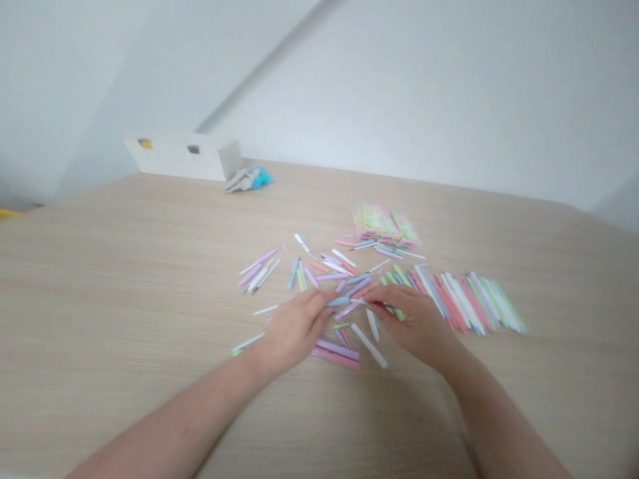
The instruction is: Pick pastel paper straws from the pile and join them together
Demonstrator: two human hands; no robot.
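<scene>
My left hand (297, 326) pinches a light blue pen piece (339, 301) over the middle of the table. Close on its right, my right hand (412, 322) has its thumb and fingers together on a thin white piece (358, 301), whose tip points at the blue one. Whether the two pieces touch is too blurred to tell. Loose purple, pink, green, blue and white pen parts lie around and under both hands, among them a purple piece (338, 348) and a white tube (369, 346) near me.
Right of my right hand lies a row of pastel pens (472, 303). Small printed packs (384, 225) are stacked behind the loose parts. A white box (180, 158) and a crumpled grey and blue item (249, 179) stand at the back left of the wooden table (124, 279).
</scene>
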